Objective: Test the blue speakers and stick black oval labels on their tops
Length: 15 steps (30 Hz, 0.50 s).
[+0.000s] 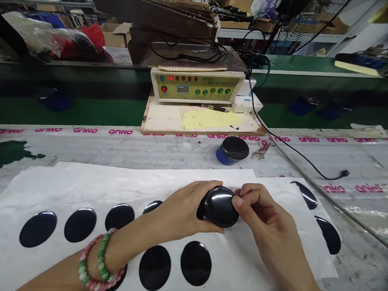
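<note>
My left hand [180, 211] wraps around a small black round device [220, 206] with a glossy top, held just above a white sheet [87, 183]. My right hand [263, 215] pinches the device's right edge with thumb and fingers closed. Several glossy black oval stickers [195, 263] lie in rows on the white sheet around my hands. A bead bracelet [96, 261] is on my left wrist.
A second black round device with a blue base [234, 149] stands on the table behind. A beige tester box with lights [196, 85] sits on a board. A black cable [296, 154] runs across the table on the right. More black stickers [327, 232] lie at right.
</note>
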{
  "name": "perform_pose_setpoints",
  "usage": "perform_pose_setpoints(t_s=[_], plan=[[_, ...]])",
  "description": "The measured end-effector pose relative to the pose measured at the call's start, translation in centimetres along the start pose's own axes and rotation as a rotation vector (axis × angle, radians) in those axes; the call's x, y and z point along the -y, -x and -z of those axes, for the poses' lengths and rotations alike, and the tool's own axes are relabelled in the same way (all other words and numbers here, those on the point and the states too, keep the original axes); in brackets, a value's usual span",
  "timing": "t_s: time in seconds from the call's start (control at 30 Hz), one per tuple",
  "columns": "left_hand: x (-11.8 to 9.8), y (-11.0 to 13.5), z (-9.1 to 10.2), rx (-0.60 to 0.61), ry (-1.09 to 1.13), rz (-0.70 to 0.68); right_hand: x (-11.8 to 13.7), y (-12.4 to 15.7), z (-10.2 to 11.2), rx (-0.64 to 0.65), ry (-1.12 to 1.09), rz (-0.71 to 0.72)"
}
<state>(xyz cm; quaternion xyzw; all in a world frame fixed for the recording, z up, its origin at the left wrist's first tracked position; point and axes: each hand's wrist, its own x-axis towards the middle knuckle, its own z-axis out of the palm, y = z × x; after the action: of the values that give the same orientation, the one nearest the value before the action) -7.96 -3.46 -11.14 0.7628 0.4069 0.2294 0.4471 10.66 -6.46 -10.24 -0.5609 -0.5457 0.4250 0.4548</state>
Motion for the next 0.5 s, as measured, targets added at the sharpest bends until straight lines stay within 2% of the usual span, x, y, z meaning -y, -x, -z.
perform_pose_setpoints(t_s=[0.13, 0.5], plan=[[-0.2, -0.05, 0.16, 0.009, -0.004, 0.016, 0.31, 0.09, -0.31, -0.036, 0.023, 0.057], [-0.27, 0.07, -0.03, -0.007, -0.026, 0.024, 0.06, 0.29, -0.44, -0.054, 0.077, 0.088]])
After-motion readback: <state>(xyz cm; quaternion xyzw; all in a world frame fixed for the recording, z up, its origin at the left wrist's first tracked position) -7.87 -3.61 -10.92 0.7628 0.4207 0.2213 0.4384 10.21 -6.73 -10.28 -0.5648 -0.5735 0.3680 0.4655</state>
